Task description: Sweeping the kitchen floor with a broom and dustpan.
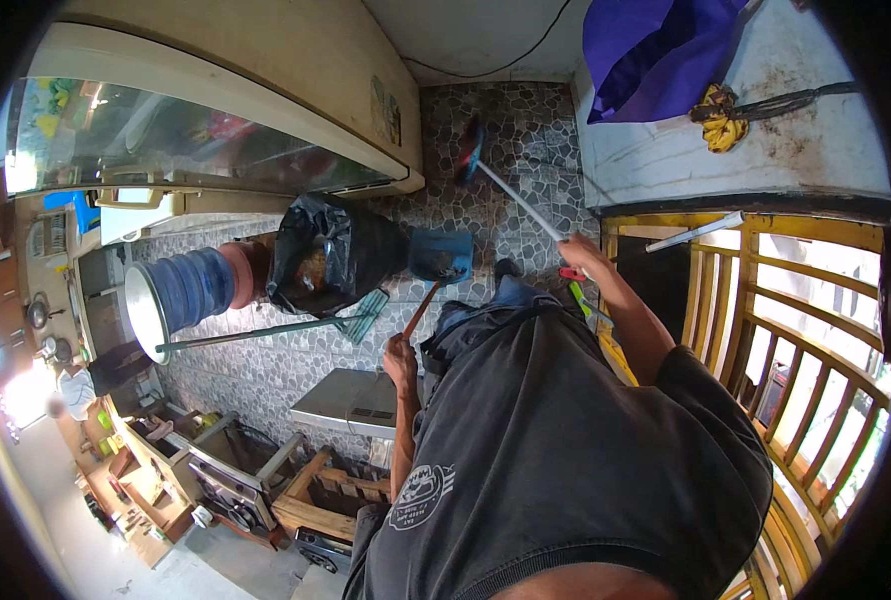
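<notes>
My right hand (586,256) grips the white pole of a broom (524,201) near its upper end. The broom head (471,152), red and light blue and blurred, is on the stone-patterned floor (532,142) ahead of me. In my left hand (400,364) is the orange-brown handle (420,312) of a blue dustpan (440,244). Dark debris (451,271) lies in the pan, towards its handle side. The pan sits just in front of my feet, apart from the broom head.
Left of the dustpan stands a bin lined with a black plastic bag (340,255). A green flat mop (369,315) leans across a blue water jug (190,289). A refrigerator (325,82) rises at upper left, a yellow wooden railing (749,292) at right. Bananas (721,131) hang beside a purple bag (640,67).
</notes>
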The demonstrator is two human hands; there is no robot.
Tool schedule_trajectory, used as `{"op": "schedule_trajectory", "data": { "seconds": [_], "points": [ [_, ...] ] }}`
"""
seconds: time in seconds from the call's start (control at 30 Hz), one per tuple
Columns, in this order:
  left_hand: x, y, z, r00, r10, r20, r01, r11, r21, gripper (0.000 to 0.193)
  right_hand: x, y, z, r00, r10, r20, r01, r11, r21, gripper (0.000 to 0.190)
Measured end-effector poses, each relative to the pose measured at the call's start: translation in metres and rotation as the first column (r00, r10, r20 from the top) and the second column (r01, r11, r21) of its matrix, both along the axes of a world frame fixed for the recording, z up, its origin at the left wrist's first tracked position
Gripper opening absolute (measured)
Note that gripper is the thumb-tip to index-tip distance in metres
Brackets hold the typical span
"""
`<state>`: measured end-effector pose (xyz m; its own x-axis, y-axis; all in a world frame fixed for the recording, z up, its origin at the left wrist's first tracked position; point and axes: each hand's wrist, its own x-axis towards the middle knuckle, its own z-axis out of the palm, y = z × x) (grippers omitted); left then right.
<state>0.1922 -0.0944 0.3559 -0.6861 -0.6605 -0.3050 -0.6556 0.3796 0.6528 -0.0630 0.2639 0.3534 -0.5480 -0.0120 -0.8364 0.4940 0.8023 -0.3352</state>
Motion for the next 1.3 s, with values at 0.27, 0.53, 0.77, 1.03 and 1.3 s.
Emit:
{"op": "schedule_trajectory", "data": {
  "seconds": [0.27,0.53,0.77,1.03,1.3],
  "points": [
    [0.000,0.001,-0.012,1.000,0.024,0.003,-0.024,0.998,-0.052,0.024,-0.014,-0.046,-0.011,0.999,0.022,0.027,-0.024,0.998,0.066,0.027],
    [-0.006,0.016,-0.003,0.999,0.041,-0.015,-0.041,0.999,-0.016,0.025,0.010,0.034,-0.055,0.979,0.199,-0.041,-0.180,0.944,0.278,0.025],
    [-0.014,0.018,-0.009,1.000,-0.011,0.010,0.012,0.999,-0.038,0.025,0.016,0.077,-0.069,0.994,-0.041,0.101,0.025,0.989,0.146,0.024],
    [-0.035,0.020,0.004,0.995,-0.069,0.066,0.075,0.992,-0.099,0.026,0.026,0.057,-0.052,0.994,-0.108,0.004,0.107,0.981,-0.165,0.030],
    [-0.027,0.014,-0.003,0.996,-0.087,-0.021,0.086,0.996,-0.035,0.024,-0.006,-0.023,0.003,0.998,0.054,-0.036,-0.054,0.999,0.003,0.025]
  ]
}}
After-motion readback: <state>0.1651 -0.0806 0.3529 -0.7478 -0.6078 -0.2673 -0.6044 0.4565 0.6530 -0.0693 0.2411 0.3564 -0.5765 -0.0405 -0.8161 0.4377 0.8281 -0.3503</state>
